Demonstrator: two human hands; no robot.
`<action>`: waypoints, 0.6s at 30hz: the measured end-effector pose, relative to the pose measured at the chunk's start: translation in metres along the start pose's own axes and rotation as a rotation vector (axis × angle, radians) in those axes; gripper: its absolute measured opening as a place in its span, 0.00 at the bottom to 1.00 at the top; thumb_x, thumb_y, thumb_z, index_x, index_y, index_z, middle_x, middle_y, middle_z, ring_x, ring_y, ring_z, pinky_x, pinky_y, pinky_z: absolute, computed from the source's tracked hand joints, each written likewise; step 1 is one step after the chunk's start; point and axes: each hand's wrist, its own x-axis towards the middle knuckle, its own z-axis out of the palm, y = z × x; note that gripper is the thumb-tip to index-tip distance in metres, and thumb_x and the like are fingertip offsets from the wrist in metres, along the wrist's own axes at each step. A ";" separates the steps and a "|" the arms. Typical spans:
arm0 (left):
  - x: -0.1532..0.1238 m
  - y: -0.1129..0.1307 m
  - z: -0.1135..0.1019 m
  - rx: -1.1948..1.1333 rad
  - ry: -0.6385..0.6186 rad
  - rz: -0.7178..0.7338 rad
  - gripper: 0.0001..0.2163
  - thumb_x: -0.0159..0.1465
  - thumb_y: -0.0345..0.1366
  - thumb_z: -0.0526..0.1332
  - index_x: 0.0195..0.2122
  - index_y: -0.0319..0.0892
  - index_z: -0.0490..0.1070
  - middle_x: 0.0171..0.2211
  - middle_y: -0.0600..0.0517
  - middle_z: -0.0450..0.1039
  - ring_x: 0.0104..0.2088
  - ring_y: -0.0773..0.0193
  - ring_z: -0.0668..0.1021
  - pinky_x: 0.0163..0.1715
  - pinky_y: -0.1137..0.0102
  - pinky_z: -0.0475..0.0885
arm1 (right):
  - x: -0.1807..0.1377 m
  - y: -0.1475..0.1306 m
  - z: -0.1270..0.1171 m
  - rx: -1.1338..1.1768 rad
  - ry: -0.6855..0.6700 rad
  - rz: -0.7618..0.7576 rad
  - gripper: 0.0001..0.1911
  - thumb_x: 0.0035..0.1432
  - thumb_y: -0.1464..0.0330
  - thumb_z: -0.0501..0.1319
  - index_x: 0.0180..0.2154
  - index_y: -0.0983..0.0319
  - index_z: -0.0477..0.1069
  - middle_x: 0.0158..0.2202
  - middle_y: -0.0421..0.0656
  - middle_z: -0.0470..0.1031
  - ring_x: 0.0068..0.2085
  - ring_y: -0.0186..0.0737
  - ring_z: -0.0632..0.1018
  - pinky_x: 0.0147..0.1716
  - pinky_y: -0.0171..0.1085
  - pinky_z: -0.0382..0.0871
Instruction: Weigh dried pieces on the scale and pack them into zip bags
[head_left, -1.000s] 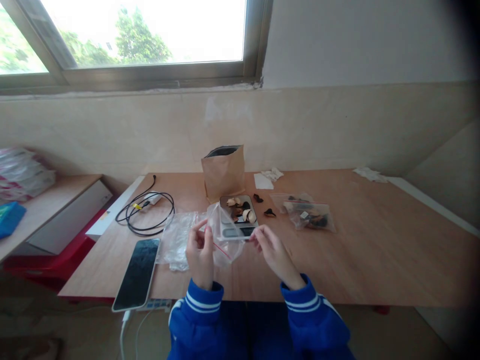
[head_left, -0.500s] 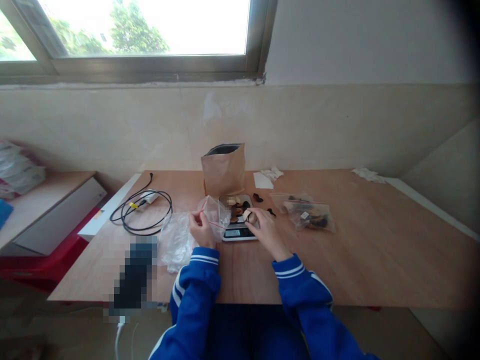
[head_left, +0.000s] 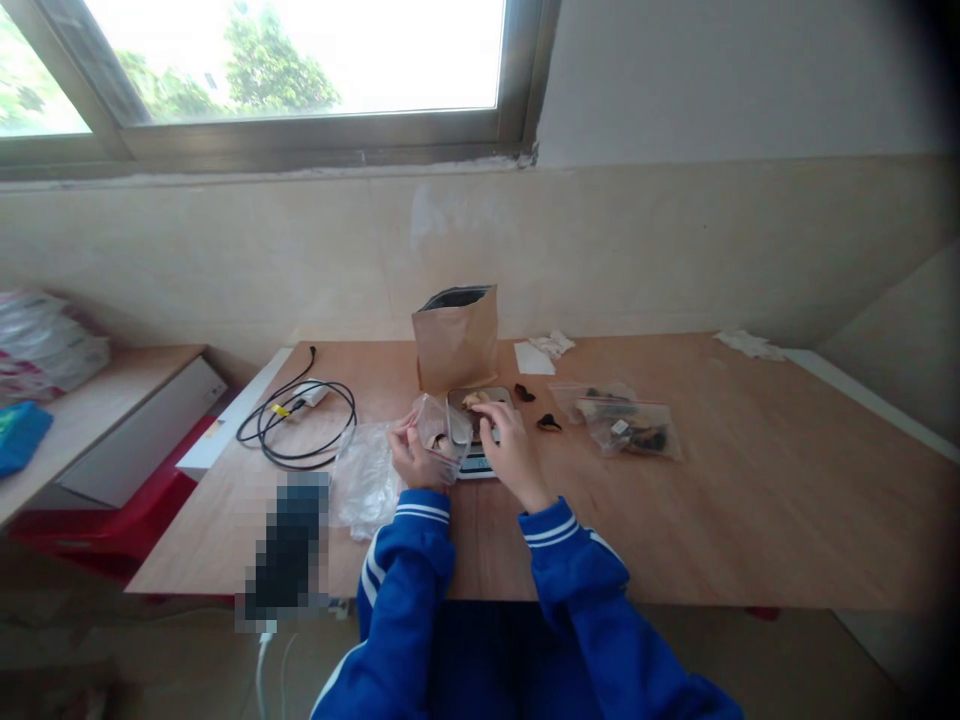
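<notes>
My left hand (head_left: 412, 456) is closed on a clear zip bag (head_left: 435, 410), pinching it near its edge. Inside the bag a pale dried piece (head_left: 439, 441) shows through the plastic. My right hand (head_left: 511, 450) reaches over a small kitchen scale (head_left: 484, 470), fingers apart, the fingertips at a pale brown dried piece (head_left: 475, 399) on its plate. The hand hides much of the plate and what lies on it. Beside the scale, to its right, are dark dried pieces (head_left: 550, 423).
Behind the scale stands an open brown paper pouch (head_left: 455, 340). Filled zip bags (head_left: 636, 432) lie to the right. On the left are crumpled clear bags (head_left: 366, 490), a coiled black cable (head_left: 259, 425) and a blurred dark object (head_left: 289, 545) near the front edge.
The pale piece that my right hand held has gone into the zip bag. My right hand has moved back over the scale, to another piece. The view has shifted slightly.
</notes>
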 end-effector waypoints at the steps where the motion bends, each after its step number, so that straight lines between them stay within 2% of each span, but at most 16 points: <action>1: 0.000 0.000 0.000 0.012 0.020 -0.031 0.10 0.64 0.42 0.52 0.33 0.41 0.65 0.40 0.45 0.74 0.43 0.59 0.76 0.47 0.63 0.67 | -0.006 0.007 0.003 -0.050 -0.042 -0.011 0.17 0.63 0.70 0.48 0.49 0.60 0.70 0.50 0.49 0.72 0.51 0.48 0.70 0.52 0.49 0.64; 5: 0.001 -0.006 0.001 0.043 0.048 -0.088 0.11 0.63 0.44 0.53 0.33 0.41 0.64 0.36 0.47 0.73 0.39 0.59 0.76 0.42 0.65 0.68 | -0.020 0.022 0.010 -0.260 -0.190 -0.049 0.14 0.60 0.71 0.55 0.47 0.59 0.72 0.54 0.47 0.71 0.49 0.53 0.69 0.47 0.52 0.64; 8: 0.001 -0.011 0.002 0.050 0.043 -0.088 0.11 0.63 0.45 0.52 0.34 0.42 0.64 0.35 0.48 0.73 0.39 0.60 0.76 0.42 0.66 0.68 | -0.019 0.021 0.010 -0.287 -0.192 -0.053 0.11 0.62 0.69 0.55 0.42 0.58 0.75 0.52 0.46 0.73 0.48 0.52 0.70 0.45 0.51 0.64; 11: 0.000 -0.013 0.002 0.045 0.033 -0.081 0.11 0.63 0.45 0.51 0.35 0.42 0.63 0.35 0.48 0.74 0.39 0.60 0.77 0.42 0.66 0.68 | -0.011 0.013 0.002 -0.178 -0.090 0.002 0.12 0.64 0.65 0.54 0.42 0.57 0.75 0.46 0.46 0.77 0.44 0.48 0.72 0.44 0.47 0.65; 13: -0.001 -0.013 0.003 0.027 0.035 -0.090 0.11 0.62 0.46 0.52 0.35 0.42 0.63 0.35 0.48 0.74 0.40 0.60 0.77 0.42 0.66 0.69 | -0.006 0.004 -0.006 -0.076 0.034 0.078 0.15 0.64 0.61 0.54 0.45 0.58 0.74 0.41 0.46 0.78 0.40 0.45 0.73 0.43 0.44 0.66; 15: -0.001 -0.012 0.003 0.006 0.042 -0.101 0.12 0.62 0.46 0.52 0.35 0.42 0.62 0.35 0.47 0.74 0.40 0.59 0.78 0.42 0.65 0.69 | -0.002 -0.009 -0.014 0.031 0.158 0.141 0.18 0.65 0.58 0.52 0.47 0.59 0.73 0.40 0.46 0.78 0.37 0.43 0.74 0.42 0.41 0.67; 16: -0.001 -0.012 0.003 -0.001 0.042 -0.104 0.12 0.62 0.46 0.52 0.35 0.42 0.62 0.35 0.47 0.74 0.39 0.59 0.78 0.42 0.64 0.70 | 0.000 -0.016 -0.017 0.086 0.189 0.160 0.19 0.65 0.57 0.52 0.47 0.59 0.72 0.41 0.46 0.78 0.36 0.42 0.74 0.41 0.40 0.67; 18: -0.001 -0.011 0.003 -0.009 0.018 -0.100 0.12 0.62 0.46 0.51 0.36 0.42 0.62 0.35 0.47 0.75 0.40 0.59 0.78 0.42 0.64 0.70 | 0.001 -0.027 -0.020 0.170 0.151 0.169 0.19 0.64 0.56 0.52 0.48 0.59 0.72 0.43 0.46 0.77 0.36 0.40 0.75 0.41 0.39 0.68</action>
